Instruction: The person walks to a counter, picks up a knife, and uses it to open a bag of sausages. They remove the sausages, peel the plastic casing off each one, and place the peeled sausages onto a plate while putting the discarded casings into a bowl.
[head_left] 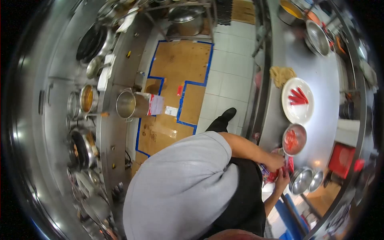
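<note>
head view: left hand [276, 162] and right hand [282, 179] seemingly pinch a half-hidden red packet [268, 175].

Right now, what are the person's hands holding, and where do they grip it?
A red packet: left hand on its upper end, right hand on its lower end.

Left hand [275, 162], right hand [282, 179] clasp packet [271, 175].

1. Left hand [276, 162]: the arm, bare below a grey short sleeve, reaches to the near edge of the worktop [325, 136]; knuckles up, fingers curled closed.
2. Right hand [282, 180]: just beside the left, forearm bent up, fingers pinched together.
</note>
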Available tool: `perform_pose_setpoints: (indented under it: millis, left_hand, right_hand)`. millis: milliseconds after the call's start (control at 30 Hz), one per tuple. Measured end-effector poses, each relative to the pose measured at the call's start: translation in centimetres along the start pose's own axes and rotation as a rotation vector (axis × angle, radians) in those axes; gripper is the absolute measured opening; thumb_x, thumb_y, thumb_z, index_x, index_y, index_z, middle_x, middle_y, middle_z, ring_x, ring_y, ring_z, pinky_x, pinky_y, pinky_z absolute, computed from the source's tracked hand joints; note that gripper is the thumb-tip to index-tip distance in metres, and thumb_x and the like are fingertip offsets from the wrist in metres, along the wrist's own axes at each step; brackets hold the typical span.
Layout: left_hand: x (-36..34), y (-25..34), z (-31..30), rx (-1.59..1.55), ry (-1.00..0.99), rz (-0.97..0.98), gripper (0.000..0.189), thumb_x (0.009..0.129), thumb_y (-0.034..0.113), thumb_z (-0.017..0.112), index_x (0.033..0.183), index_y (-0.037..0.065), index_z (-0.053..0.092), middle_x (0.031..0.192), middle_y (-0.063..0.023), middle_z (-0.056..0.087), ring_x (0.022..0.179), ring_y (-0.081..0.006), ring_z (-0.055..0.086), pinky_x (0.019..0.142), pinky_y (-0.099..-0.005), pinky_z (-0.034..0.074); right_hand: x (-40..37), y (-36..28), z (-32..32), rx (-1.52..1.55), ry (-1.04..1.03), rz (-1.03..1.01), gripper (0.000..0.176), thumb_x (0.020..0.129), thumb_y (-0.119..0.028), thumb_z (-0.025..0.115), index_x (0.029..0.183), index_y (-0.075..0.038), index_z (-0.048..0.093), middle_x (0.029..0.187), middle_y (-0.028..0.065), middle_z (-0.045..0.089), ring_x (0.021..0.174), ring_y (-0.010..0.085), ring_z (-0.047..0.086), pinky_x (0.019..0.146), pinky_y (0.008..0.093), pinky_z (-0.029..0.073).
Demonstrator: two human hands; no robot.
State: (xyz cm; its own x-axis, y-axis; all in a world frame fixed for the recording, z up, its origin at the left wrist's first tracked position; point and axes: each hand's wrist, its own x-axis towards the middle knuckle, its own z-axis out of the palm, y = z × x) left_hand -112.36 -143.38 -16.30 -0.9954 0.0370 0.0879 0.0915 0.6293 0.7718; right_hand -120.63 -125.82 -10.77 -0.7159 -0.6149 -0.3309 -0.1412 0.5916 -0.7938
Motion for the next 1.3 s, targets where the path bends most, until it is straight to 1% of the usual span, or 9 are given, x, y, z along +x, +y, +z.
perform_pose_setpoints:
  millis: [300,400,433,700,767,800,1033,1133,1300]
  left_hand:
    - [-0.9,0.7,-0.7,-0.050,0.031,-0.074,0.025,0.079,0.024,0.077,0.096,0.008,0.083,0.110,-0.0189,0.074,0.104,-0.0391,0.072,0.089,-0.0535,0.058]
    - [-1.7,1.9,-1.7,-0.061,0.053,-0.119,0.027,0.078,0.025,0.078,0.098,0.008,0.083,0.110,-0.0191,0.073,0.105,-0.0390,0.072,0.090,-0.0526,0.058]
    - [-1.9,2.0,-1.1,-0.061,0.078,-0.103,0.026,0.078,0.025,0.078,0.098,0.008,0.083,0.111,-0.0191,0.073,0.105,-0.0389,0.072,0.089,-0.0527,0.057]
    - [-2.4,3.5,-2.5,-0.065,-0.059,-0.200,0.022,0.080,0.022,0.075,0.096,0.009,0.082,0.108,-0.0184,0.073,0.100,-0.0398,0.072,0.085,-0.0525,0.057]
    - [-3.7,4.3,-2.9,-0.082,0.317,-0.045,0.023,0.082,0.022,0.072,0.095,0.005,0.080,0.102,-0.0219,0.073,0.098,-0.0424,0.072,0.085,-0.0553,0.057]
    - [-4.3,4.6,-3.1,-0.088,0.501,0.036,0.024,0.083,0.022,0.071,0.095,0.003,0.079,0.099,-0.0237,0.073,0.097,-0.0437,0.072,0.084,-0.0567,0.056]
    - [-5.0,7.9,-9.0,-0.171,0.306,0.032,0.025,0.085,0.025,0.070,0.095,0.003,0.077,0.096,-0.0240,0.075,0.093,-0.0429,0.074,0.082,-0.0549,0.057]
    - [-3.9,7.9,-9.7,-0.049,0.247,0.032,0.027,0.083,0.025,0.073,0.104,0.007,0.077,0.098,-0.0212,0.076,0.095,-0.0424,0.074,0.084,-0.0559,0.057]
    - [-6.9,8.3,-10.8,-0.252,0.192,-0.074,0.046,0.077,0.022,0.080,0.123,0.015,0.072,0.105,-0.0152,0.078,0.099,-0.0383,0.075,0.089,-0.0563,0.055]
  right_hand:
    - [1.5,1.2,-0.3,0.104,0.024,0.135,0.024,0.102,-0.019,0.076,0.115,0.001,0.076,0.096,0.0023,0.075,0.073,0.0070,0.058,0.062,0.0227,0.042]
    - [0.5,1.3,0.3,0.249,0.061,0.067,0.022,0.101,-0.016,0.076,0.112,0.003,0.073,0.104,0.0069,0.074,0.089,0.0126,0.064,0.078,0.0271,0.052]
    - [0.2,1.4,0.3,0.183,0.077,0.019,0.025,0.102,-0.017,0.076,0.117,0.002,0.076,0.098,0.0029,0.075,0.073,0.0056,0.058,0.062,0.0215,0.041]
    - [-0.8,-1.6,0.0,0.246,0.031,0.133,0.022,0.103,-0.024,0.074,0.111,-0.004,0.072,0.075,-0.0031,0.062,0.049,0.0036,0.044,0.042,0.0226,0.030]
    - [-1.2,-2.6,-0.4,0.348,-0.006,0.091,0.021,0.104,-0.026,0.072,0.107,-0.006,0.070,0.069,-0.0046,0.057,0.045,0.0031,0.038,0.038,0.0232,0.025]
    - [-2.1,-4.4,-0.2,0.359,0.033,0.095,0.020,0.105,-0.027,0.072,0.105,-0.007,0.070,0.068,-0.0051,0.056,0.045,0.0029,0.037,0.038,0.0233,0.025]
    - [-3.8,-8.6,-1.9,0.316,0.034,0.029,0.027,0.106,-0.030,0.071,0.113,-0.003,0.070,0.088,-0.0010,0.067,0.066,0.0048,0.053,0.053,0.0235,0.037]
    - [-3.8,-11.2,0.5,0.229,0.262,-0.135,0.025,0.107,-0.031,0.069,0.104,-0.007,0.071,0.076,-0.0047,0.063,0.054,0.0019,0.040,0.047,0.0229,0.027]
    - [-4.2,-12.9,2.3,0.148,0.151,-0.307,0.034,0.108,-0.031,0.068,0.120,0.001,0.072,0.099,0.0042,0.073,0.079,0.0114,0.064,0.064,0.0245,0.050]
